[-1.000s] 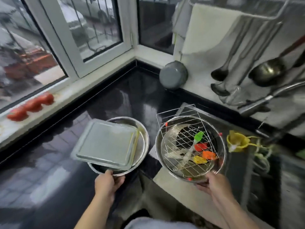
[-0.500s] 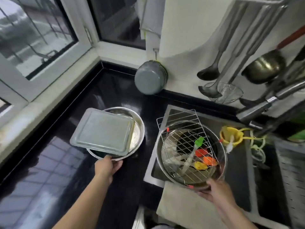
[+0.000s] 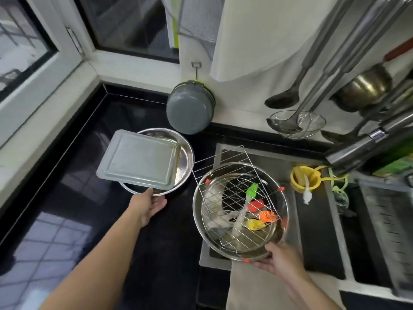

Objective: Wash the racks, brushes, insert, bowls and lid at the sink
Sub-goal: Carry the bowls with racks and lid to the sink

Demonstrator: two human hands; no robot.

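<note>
Since a moment ago your view has swung right and both bowls have travelled with you, the right one now over the sink [image 3: 317, 231] rather than its edge. Your right hand [image 3: 282, 258] grips the near rim of the right bowl [image 3: 280, 237], fingers curled under it. Inside, just beyond your fingers, lie wire racks [image 3: 232, 195] over pale-handled brushes [image 3: 252, 191] with green, red, orange and yellow heads; the brush handles run from near-left up to far-right, and one square rack tilts out past the bowl's far-left rim. Your left hand [image 3: 149, 205] holds the near rim of the left bowl [image 3: 186, 153], thumb on top, over the black counter [image 3: 89, 186]. A flat grey rectangular lid [image 3: 138, 161] rests across it, its long axis running left to right, overhanging to the left. Beyond your right hand a yellow strainer [image 3: 305, 177] sits in the sink, and a grey pot [image 3: 190, 108] and ladles [image 3: 288, 95] hang on the wall
</note>
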